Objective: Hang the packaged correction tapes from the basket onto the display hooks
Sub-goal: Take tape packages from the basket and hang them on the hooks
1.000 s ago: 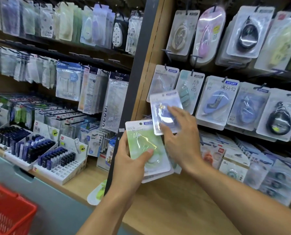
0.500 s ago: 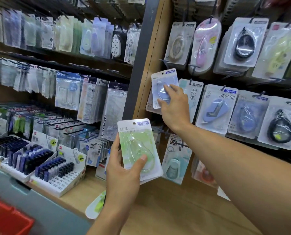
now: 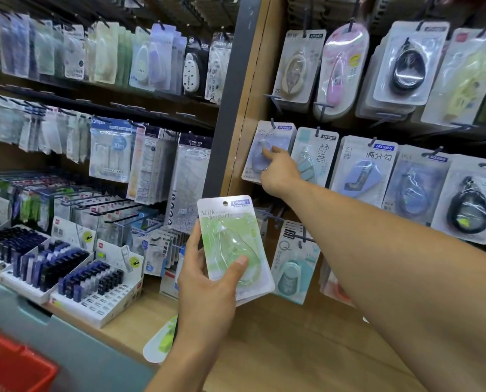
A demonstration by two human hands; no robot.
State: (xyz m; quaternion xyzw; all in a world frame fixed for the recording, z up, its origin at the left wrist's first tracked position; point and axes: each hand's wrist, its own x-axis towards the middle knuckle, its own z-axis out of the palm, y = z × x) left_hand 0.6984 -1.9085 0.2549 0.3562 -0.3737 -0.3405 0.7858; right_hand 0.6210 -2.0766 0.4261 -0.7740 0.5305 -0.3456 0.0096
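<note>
Green pack (image 3: 230,244) upright in left hand (image 3: 208,281), hang-hole topmost, slightly tilted.

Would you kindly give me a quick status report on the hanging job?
Left hand gripping green blister-packed correction tape. Right hand fingertips on pale-blue blister-packed tape, already on its hook. Nothing blocking.

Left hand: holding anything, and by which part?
The left hand holds a green correction tape pack by its lower half, thumb on the front blister.
</note>
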